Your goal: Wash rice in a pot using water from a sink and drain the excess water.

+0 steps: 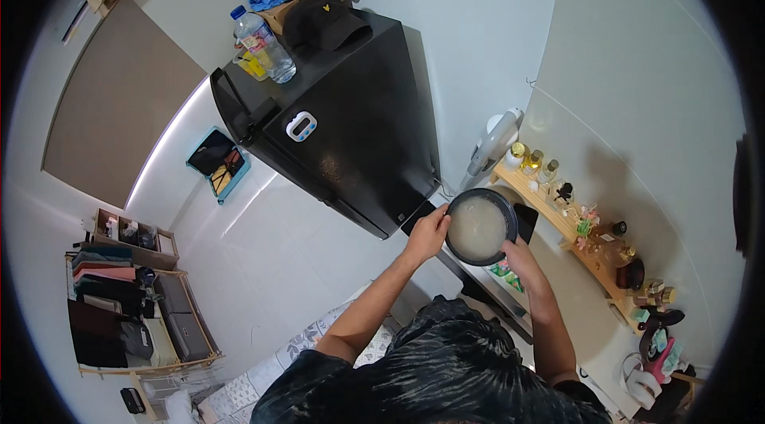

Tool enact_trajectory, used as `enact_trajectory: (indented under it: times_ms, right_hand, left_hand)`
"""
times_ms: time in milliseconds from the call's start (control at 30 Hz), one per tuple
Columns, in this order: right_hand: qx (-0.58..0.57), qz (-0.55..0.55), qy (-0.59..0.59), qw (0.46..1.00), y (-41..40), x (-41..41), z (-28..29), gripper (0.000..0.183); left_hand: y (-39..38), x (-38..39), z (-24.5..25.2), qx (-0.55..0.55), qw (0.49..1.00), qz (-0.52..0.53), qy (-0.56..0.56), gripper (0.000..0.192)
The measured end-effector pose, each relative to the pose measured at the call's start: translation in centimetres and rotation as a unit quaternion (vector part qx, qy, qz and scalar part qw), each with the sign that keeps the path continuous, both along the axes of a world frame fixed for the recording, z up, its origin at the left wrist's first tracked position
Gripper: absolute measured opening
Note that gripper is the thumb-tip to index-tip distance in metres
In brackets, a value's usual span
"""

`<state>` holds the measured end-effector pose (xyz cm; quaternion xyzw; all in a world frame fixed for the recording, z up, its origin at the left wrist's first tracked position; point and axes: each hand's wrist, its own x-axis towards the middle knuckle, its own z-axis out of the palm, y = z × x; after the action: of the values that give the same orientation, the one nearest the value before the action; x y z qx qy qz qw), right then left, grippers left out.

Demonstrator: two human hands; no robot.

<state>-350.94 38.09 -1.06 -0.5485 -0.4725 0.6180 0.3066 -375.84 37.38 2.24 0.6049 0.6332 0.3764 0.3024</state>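
Note:
A round dark pot (pixel 513 216) is held up in front of me between both hands, with cloudy, whitish liquid inside. My left hand (pixel 428 234) grips its left rim, thumb on top and fingers beneath. On the lower right side, my right hand (pixel 519 258) is closed around the rim. What lies at the bottom of the liquid cannot be made out. Behind the pot, a flat black object (pixel 526 222) partly shows on the white table (pixel 588 304). Green and red packets (pixel 508 276) lie just below the pot.
A black refrigerator (pixel 364 137) stands ahead to the left, with a plastic bottle (pixel 269 50) and a dark cap (pixel 323 23) on top. A wooden shelf (pixel 547 209) with several perfume bottles lines the right wall, near a grey handheld vacuum cleaner (pixel 493 143). An open suitcase (pixel 220 167) lies farther left.

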Motion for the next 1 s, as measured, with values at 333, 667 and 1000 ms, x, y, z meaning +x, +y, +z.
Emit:
enact_trajectory:
  times_ms: [333, 667, 1000]
  right_hand:
    - [-0.049, -0.04, -0.014, 0.998, 2.1, 0.8, -2.7, 0.044]
    - [-0.013, -0.054, 0.011, 0.998, 0.3, 1.1, 1.8, 0.049]
    - [0.174, 0.047, -0.445, 0.877, -4.4, 4.7, 0.6, 0.05]
  left_hand:
    - [4.3, -0.9, -2.7, -0.082, 0.994, -0.067, -0.017, 0.041]
    - [4.9, 0.5, -3.5, -0.077, 0.993, -0.076, -0.052, 0.036]
    - [4.5, 0.9, -3.1, -0.081, 0.994, -0.037, -0.062, 0.036]
